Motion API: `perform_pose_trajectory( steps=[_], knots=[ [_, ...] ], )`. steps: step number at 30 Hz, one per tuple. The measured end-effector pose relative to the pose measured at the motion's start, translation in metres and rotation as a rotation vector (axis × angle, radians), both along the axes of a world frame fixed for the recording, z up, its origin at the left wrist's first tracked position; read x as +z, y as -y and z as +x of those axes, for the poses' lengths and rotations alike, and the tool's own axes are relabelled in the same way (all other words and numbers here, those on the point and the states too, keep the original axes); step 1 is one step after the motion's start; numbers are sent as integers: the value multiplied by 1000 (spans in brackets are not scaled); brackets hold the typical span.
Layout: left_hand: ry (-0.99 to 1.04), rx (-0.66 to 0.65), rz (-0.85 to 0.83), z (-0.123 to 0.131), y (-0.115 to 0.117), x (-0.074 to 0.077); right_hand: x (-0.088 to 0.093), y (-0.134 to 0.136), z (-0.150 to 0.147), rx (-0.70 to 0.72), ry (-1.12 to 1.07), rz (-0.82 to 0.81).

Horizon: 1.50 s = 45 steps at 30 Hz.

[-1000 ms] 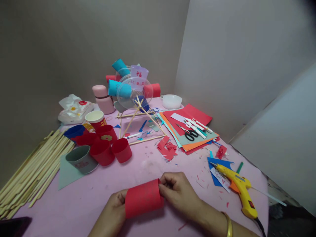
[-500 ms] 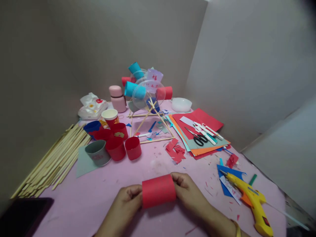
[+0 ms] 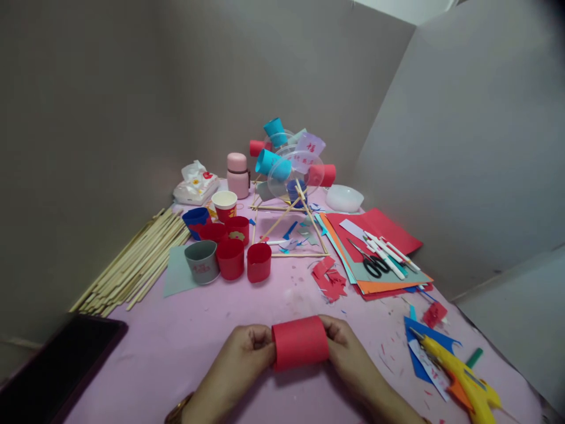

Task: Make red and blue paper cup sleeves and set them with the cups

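A red paper roll [image 3: 300, 343] lies sideways between both hands, just above the pink table [image 3: 176, 347] near its front edge. My left hand [image 3: 245, 352] pinches its left end with curled fingers. My right hand [image 3: 345, 348] grips its right end the same way. Behind the roll lie red paper scraps [image 3: 329, 278]. A yellow glue gun [image 3: 463, 377] lies at the right, apart from both hands.
Red, grey and blue paper cups [image 3: 220, 247] cluster at mid left. A stick-and-cup wheel model [image 3: 289, 171] stands at the back. Bamboo sticks [image 3: 136, 262] lie at the left. Coloured paper sheets [image 3: 388, 277] carry scissors [image 3: 373, 265] and pens. A dark tablet [image 3: 57, 368] sits at lower left.
The view has swung left and up, so everything shifts right in frame. Both hands keep hold of the red roll, which looks slightly tighter; the tablet has come into view.
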<state>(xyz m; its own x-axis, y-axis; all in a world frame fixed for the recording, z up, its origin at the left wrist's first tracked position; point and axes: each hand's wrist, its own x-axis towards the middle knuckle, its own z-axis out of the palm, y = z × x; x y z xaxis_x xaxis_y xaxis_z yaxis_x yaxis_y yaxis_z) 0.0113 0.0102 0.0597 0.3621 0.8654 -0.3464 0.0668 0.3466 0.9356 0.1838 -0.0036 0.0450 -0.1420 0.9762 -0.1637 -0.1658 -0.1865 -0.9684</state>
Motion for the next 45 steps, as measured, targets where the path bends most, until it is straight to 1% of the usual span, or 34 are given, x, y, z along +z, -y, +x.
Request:
perform_pose_trajectory(
  steps=[3,8,9,10,13,14,15,19,23,25,28,31,34,37,39,42,45],
  knots=[
    [-29,-47,103,-2,0,-2,-1,2,1,-15,33,17],
    [-169,14,335,-8,1,-6,-3,3,3,-85,99,100],
    [-191,17,412,-10,2,-6,-3,2,4,-87,97,109],
    [-214,19,526,-12,2,-7,-4,2,4,-95,93,117],
    [-272,40,948,-18,1,-10,-8,-1,4,-151,53,128],
    [-281,51,1062,-20,0,-11,-10,-2,4,-171,23,120],
    [-283,63,1137,-22,-1,-11,-11,-2,4,-187,-7,106],
    [-294,124,1285,-28,-3,-14,-13,-4,5,-191,-73,69],
    [-330,178,1355,-29,-1,-17,-4,1,4,-150,-54,114],
    [-360,211,1342,-28,0,-18,2,5,2,-90,-52,136],
    [-420,312,1251,-25,-2,-20,6,7,0,-20,-62,139],
    [-452,381,1168,-21,-10,-22,2,4,1,-19,-70,122],
    [-453,405,1186,-21,-17,-23,-5,-2,3,-46,-80,101],
    [-469,468,1292,-26,-13,-22,-7,-5,8,-39,-91,106],
    [-489,487,1411,-31,-6,-19,-5,-5,11,20,-85,144],
    [-522,469,1608,-38,5,-16,1,-1,13,131,-45,239],
    [-558,417,1751,-40,12,-14,3,4,12,190,3,295]
  ],
)
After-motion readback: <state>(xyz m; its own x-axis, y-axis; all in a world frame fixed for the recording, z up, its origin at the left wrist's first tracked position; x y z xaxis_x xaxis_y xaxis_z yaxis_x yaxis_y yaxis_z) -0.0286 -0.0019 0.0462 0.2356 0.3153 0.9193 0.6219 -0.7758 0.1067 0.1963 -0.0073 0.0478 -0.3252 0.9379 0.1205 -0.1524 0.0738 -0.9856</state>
